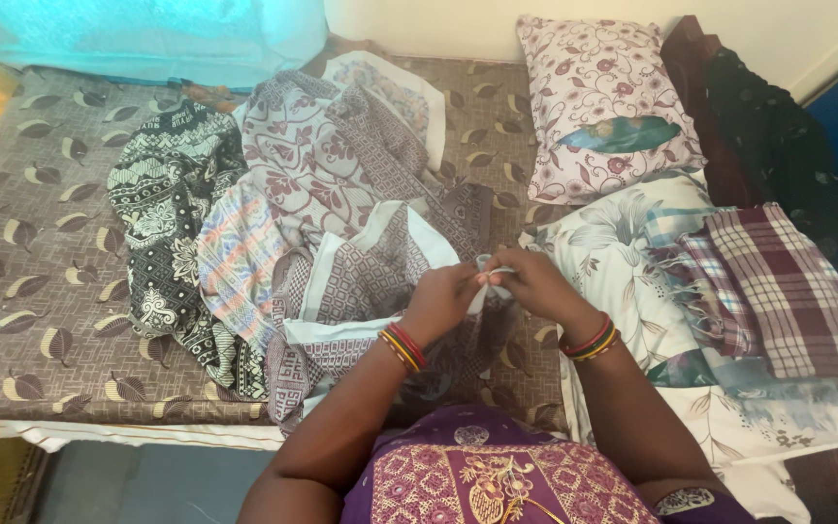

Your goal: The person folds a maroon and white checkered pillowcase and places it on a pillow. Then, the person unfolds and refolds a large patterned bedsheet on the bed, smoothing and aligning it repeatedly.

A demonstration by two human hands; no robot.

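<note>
over the bed [41,243], hands [492,286] pinch cloth [361,281]

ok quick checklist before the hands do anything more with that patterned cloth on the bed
1. Both hands on the cloth: ok. The left hand and right hand pinch the white-bordered edge of the patterned cloth between them.
2. Grip at matching corners: cannot tell, the fingers hide the pinched part.
3. Cloth free of the heap: not ok. It overlaps the floral cloth and lies beside the black-and-white cloth.
4. Bare space on the bedsheet: ok, the left side is open.
5. Right side open: not ok. The checked towel and pillow sit there.
</note>
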